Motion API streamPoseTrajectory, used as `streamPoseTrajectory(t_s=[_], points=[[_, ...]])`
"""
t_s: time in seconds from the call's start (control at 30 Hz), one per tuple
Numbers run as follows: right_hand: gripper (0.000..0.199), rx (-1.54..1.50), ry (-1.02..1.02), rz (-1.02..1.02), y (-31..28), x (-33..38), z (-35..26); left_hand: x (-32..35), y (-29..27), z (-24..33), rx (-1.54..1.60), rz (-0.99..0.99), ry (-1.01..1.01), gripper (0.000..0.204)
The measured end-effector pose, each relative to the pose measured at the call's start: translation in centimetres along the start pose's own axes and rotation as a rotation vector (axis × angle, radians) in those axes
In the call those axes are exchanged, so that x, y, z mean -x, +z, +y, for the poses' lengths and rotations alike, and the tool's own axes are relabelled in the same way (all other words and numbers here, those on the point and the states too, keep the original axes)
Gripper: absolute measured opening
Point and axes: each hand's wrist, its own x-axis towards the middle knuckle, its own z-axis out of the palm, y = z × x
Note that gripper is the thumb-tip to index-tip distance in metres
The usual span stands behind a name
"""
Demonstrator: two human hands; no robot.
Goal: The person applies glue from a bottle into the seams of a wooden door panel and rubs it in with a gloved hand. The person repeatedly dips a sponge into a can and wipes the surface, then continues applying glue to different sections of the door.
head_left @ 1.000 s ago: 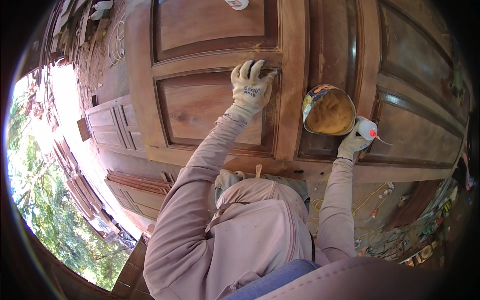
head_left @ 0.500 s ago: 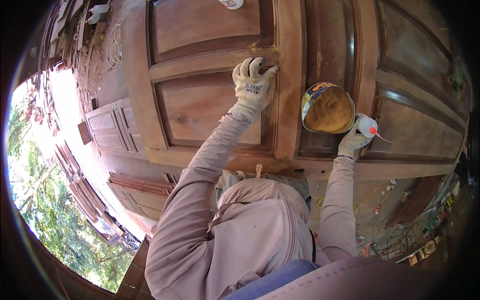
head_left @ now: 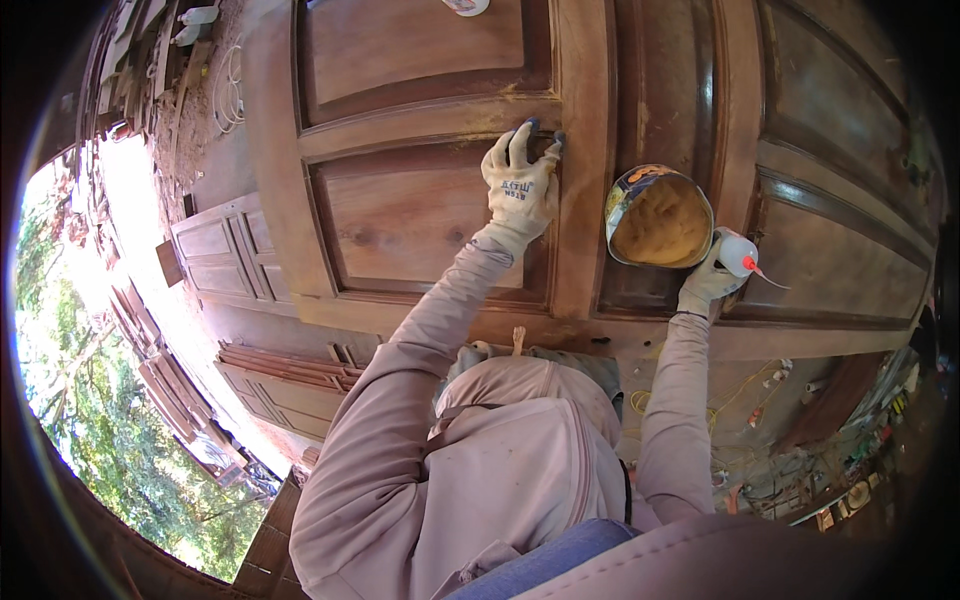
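A brown panelled wooden door (head_left: 580, 200) lies flat before me. My left hand (head_left: 520, 185), in a cream work glove with dark-stained fingertips, has its fingers apart at the upper right corner of a recessed panel (head_left: 420, 215). Nothing shows between those fingers. My right hand (head_left: 705, 283), gloved too, is wrapped round a white squeeze bottle (head_left: 737, 252) with a red nozzle and a thin tip. Just left of the bottle, an open can (head_left: 622, 195) of yellow-brown powder or paste (head_left: 660, 222) rests on the door.
Another white container (head_left: 467, 5) is partly cut off at the top edge. Further door panels (head_left: 215, 250) and stacked wood strips (head_left: 290, 365) lie to the left. Yellow cords (head_left: 735, 395) and assorted clutter cover the ground at lower right.
My left hand has shifted slightly right and up, nearer the panel's corner. The right hand keeps hold of the squeeze bottle and has hardly moved.
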Motion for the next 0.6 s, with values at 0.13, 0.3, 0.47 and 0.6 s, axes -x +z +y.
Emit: streamPoseTrajectory(t_s=[0.13,0.3,0.47,0.6], points=[[0.051,0.007,-0.031,0.072,0.0,0.1,2.1,-0.5,-1.2,1.7,0.042,-0.106,-0.337,0.041],[0.051,-0.025,0.031,-0.025,-0.1,-0.2,0.4,-0.3,-1.1,2.2,0.079,0.045,-0.299,0.044],[0.046,0.038,-0.039,0.015,-0.2,-0.1,2.1,0.3,-1.3,2.9,-0.095,-0.079,-0.031,0.037],[0.046,0.016,-0.021,-0.009,-0.2,-0.1,1.0,0.6,-2.7,0.7,0.031,-0.163,0.232,0.045]])
